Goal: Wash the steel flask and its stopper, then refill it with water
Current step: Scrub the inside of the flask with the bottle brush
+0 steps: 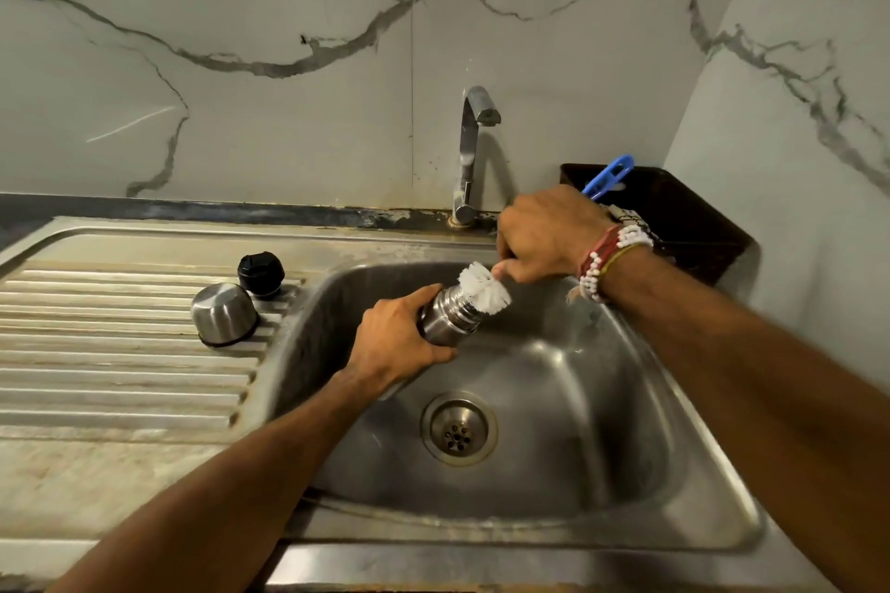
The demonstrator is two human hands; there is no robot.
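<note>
My left hand (399, 342) grips the steel flask (448, 318) over the sink basin (554, 400), tilted with its threaded mouth pointing up and right. My right hand (549, 231) holds a bottle brush whose blue handle (608, 176) sticks out behind the hand. The brush's white bristle head (484, 287) is at the flask's mouth, partly inside. The black stopper (261, 274) stands on the ribbed drainboard (120, 342). Beside it the steel cup lid (224, 314) lies upside down.
The chrome tap (469, 149) stands behind the basin with no water running. A dark square container (684, 217) sits in the back right corner. The drain (458, 429) is in the basin's middle. Marble walls close in at the back and right.
</note>
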